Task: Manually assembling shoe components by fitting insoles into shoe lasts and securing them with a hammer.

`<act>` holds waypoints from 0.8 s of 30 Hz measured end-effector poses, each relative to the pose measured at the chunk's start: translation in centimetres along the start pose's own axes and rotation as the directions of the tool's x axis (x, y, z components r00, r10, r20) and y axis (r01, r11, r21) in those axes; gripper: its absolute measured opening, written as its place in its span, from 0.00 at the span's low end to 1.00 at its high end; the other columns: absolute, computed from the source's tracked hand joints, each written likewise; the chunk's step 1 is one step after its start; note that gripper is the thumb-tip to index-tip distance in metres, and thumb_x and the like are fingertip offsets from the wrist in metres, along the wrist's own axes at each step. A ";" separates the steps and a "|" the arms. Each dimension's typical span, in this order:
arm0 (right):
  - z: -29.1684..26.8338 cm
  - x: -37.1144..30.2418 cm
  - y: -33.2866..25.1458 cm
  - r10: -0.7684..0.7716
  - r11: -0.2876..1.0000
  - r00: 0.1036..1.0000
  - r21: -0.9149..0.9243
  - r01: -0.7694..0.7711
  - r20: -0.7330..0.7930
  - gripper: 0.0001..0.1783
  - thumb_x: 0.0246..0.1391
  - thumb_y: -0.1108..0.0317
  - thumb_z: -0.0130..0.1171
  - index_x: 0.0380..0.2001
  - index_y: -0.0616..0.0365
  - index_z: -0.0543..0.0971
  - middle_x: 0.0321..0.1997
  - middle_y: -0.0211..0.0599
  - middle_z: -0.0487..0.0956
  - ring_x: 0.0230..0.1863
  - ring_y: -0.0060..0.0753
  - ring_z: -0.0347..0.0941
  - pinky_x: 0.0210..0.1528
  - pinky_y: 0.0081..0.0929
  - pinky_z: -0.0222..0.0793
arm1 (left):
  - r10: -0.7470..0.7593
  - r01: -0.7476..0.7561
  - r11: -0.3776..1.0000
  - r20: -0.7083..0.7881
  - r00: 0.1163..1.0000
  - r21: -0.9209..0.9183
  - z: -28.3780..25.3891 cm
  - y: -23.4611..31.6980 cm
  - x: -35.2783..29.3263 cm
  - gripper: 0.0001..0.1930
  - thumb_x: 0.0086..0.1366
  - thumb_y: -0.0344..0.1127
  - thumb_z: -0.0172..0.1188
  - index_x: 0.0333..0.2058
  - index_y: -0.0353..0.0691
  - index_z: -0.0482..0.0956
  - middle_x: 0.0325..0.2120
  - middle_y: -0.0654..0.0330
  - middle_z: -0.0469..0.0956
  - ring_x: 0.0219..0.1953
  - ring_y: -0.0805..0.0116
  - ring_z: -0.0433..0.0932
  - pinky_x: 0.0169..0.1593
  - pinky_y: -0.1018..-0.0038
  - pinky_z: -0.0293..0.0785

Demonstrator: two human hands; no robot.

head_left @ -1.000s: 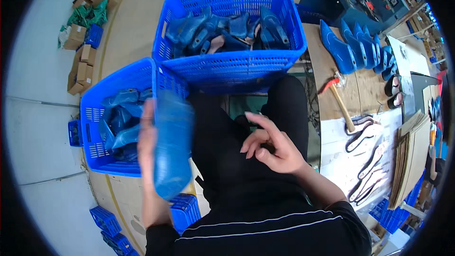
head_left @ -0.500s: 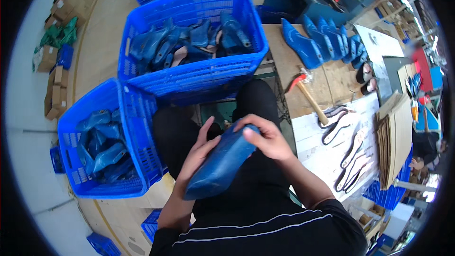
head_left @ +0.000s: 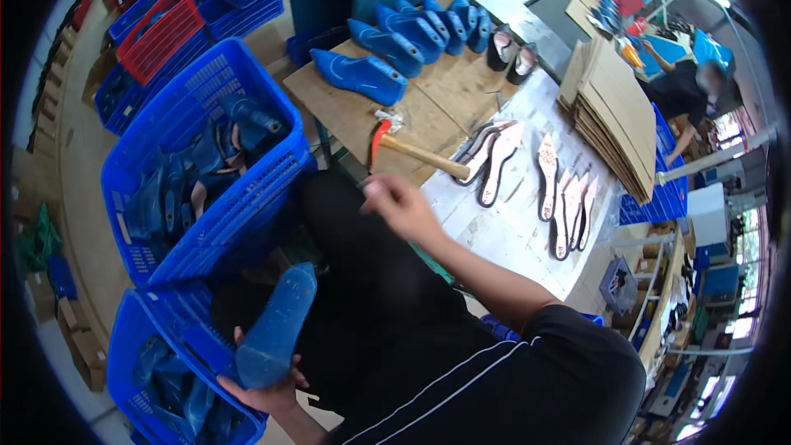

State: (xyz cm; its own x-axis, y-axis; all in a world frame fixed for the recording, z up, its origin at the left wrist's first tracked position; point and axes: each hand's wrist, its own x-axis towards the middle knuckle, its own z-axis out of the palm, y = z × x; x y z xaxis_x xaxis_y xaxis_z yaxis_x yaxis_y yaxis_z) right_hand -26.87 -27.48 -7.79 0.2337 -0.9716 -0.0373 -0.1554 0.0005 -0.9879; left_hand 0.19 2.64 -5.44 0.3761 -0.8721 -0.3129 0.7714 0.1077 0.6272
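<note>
Evidently, the likeliest mishap lay with the blue shoe last [head_left: 278,325], well to the left of the hammer [head_left: 424,155] and on its near side. The left hand [head_left: 265,395] held it by the broader end alone, fingers and thumb spread around that end, so the narrower end stuck out unsupported; a slack thumb or a slick surface could have let it tip and drop. A sideways swing might also have knocked it against the blue crate [head_left: 185,321], farther left of the hammer. The right hand [head_left: 404,210], just short of the hammer's red end, was half curled and blurred (I saw nothing in it, but could not tell whether its fingers had closed on something small). Because that red end lay right at the edge of the table [head_left: 453,115], a careless brush of the knuckles could have tipped the hammer over the side. Its handle overlapped the nearest insoles [head_left: 499,166] on its right, so a jolt might have shifted them. Beyond the hammer, a row of blue lasts [head_left: 416,37] sat close together, where one nudge could have upset its neighbours.
</note>
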 end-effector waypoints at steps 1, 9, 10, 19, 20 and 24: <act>-3.2 0.6 1.9 -0.059 0.982 0.968 -0.191 0.012 -0.242 0.18 0.72 0.55 0.61 0.47 0.61 0.84 0.36 0.36 0.86 0.37 0.29 0.83 0.41 0.28 0.77 | -0.007 0.007 1.000 0.012 1.000 -0.004 0.1 -0.2 0.2 0.46 0.74 0.76 0.33 0.79 0.52 0.48 0.64 0.39 0.74 0.40 0.43 0.89 0.24 0.57 0.89; -29.2 -6.0 13.8 -0.496 -0.003 0.716 -0.824 -0.567 -0.491 0.25 0.68 0.65 0.57 0.64 0.65 0.75 0.64 0.62 0.78 0.65 0.63 0.75 0.68 0.47 0.69 | 0.160 -0.122 0.966 -0.154 0.975 0.229 1.2 1.3 2.6 0.39 0.79 0.66 0.40 0.77 0.47 0.56 0.59 0.46 0.78 0.32 0.56 0.89 0.25 0.67 0.86; -31.9 -7.3 15.8 -0.483 -0.083 0.790 -0.879 -0.470 -0.377 0.26 0.66 0.67 0.56 0.65 0.64 0.74 0.64 0.62 0.78 0.63 0.62 0.76 0.66 0.48 0.70 | 0.123 -0.080 0.972 -0.189 0.974 0.222 1.8 1.6 2.9 0.39 0.79 0.66 0.41 0.77 0.46 0.56 0.59 0.46 0.78 0.31 0.56 0.89 0.26 0.66 0.86; -38.6 -5.3 17.0 -0.360 0.079 0.719 -0.788 -0.611 -0.594 0.27 0.66 0.66 0.58 0.68 0.54 0.76 0.58 0.47 0.84 0.50 0.55 0.82 0.55 0.48 0.78 | 0.046 0.032 0.958 -0.265 0.963 0.285 1.0 2.6 2.0 0.37 0.79 0.65 0.42 0.74 0.45 0.64 0.58 0.51 0.81 0.48 0.54 0.88 0.41 0.58 0.89; -37.0 -4.0 15.6 -0.344 0.414 0.562 -0.659 -0.628 -0.752 0.27 0.67 0.64 0.60 0.68 0.56 0.76 0.57 0.47 0.85 0.49 0.51 0.83 0.55 0.47 0.79 | 0.107 -0.006 0.949 -0.305 0.946 0.314 1.6 2.6 1.6 0.33 0.81 0.60 0.43 0.73 0.45 0.66 0.57 0.53 0.81 0.53 0.58 0.86 0.43 0.61 0.88; -38.6 -0.9 10.9 0.178 0.937 0.674 0.333 0.107 -0.717 0.21 0.75 0.62 0.54 0.61 0.66 0.77 0.51 0.42 0.85 0.46 0.40 0.85 0.49 0.34 0.83 | 0.334 -0.119 0.867 -0.387 0.860 0.484 1.3 1.9 2.1 0.26 0.81 0.46 0.55 0.72 0.45 0.66 0.47 0.58 0.82 0.41 0.71 0.85 0.39 0.76 0.85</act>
State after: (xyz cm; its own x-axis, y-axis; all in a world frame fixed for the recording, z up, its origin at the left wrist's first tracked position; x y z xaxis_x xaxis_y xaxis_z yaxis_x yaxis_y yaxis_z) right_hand -65.86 -35.71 -12.70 -0.5585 -0.8243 -0.0931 0.1995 -0.0244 -0.9796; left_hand 1.77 0.42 -3.91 0.7791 -0.5295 -0.3356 0.3756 -0.0343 0.9262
